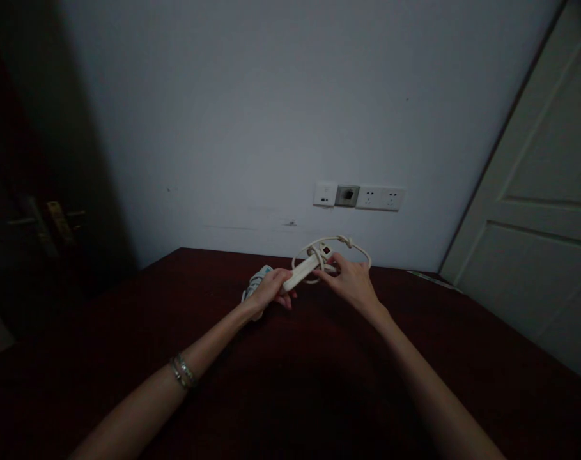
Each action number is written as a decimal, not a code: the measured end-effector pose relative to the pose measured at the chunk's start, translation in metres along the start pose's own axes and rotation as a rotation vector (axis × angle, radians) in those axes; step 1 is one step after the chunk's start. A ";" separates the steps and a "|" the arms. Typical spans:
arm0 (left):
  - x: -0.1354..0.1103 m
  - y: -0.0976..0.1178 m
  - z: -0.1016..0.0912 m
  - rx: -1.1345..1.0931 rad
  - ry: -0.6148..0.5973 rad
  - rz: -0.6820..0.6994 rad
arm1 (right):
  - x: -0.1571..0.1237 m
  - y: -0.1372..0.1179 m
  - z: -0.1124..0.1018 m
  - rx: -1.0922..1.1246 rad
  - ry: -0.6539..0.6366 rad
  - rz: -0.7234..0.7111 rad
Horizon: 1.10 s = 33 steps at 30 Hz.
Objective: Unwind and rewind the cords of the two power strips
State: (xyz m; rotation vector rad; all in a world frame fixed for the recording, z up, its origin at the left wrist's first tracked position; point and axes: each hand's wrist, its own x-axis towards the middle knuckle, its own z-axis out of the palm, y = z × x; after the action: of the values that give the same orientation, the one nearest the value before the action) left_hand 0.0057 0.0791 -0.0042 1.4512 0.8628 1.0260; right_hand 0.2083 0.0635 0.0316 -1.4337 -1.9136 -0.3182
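A white power strip (302,273) is held at a slant above the table, its far end carrying a dark reddish switch. Its white cord (348,241) is looped around that far end, with a knot in the loop that arches up towards the wall. My left hand (271,291) grips the near end of the strip, thumb on top. At the far end, my right hand (352,281) has its thumb and index finger closed on the cord beside the strip; the fingertips are partly hidden. Just behind my left hand lies a pale bundle of coiled cable (256,280), partly covered.
The dark red table (213,358) reaches back to a grey wall. Wall sockets (380,198) sit above its back edge. A thin flat strip (434,280) lies at the back right, near a white panelled door (534,255). A dark door with a handle (57,220) stands left.
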 end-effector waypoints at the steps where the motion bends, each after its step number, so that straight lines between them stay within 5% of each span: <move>1: 0.000 0.000 0.000 0.001 -0.004 -0.003 | 0.000 0.001 0.000 0.018 -0.009 -0.003; 7: 0.005 -0.002 -0.008 -0.052 -0.031 -0.037 | 0.003 0.007 -0.001 0.159 -0.061 -0.031; 13: 0.008 -0.011 -0.016 -0.119 -0.075 -0.116 | 0.001 0.008 0.000 0.554 -0.191 -0.007; 18: 0.008 -0.017 -0.012 -0.162 -0.080 -0.117 | 0.000 0.001 -0.001 0.843 -0.168 0.066; 27: 0.003 -0.011 -0.006 -0.279 -0.028 -0.151 | 0.007 0.010 -0.007 0.589 -0.105 -0.007; 33: 0.000 -0.006 -0.003 -0.320 0.052 -0.108 | 0.009 0.021 -0.016 0.623 -0.199 -0.040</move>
State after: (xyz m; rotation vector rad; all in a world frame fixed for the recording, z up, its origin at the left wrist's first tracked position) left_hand 0.0027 0.0811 -0.0102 1.1021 0.7652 1.0697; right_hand 0.2322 0.0686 0.0446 -1.0314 -1.9568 0.3917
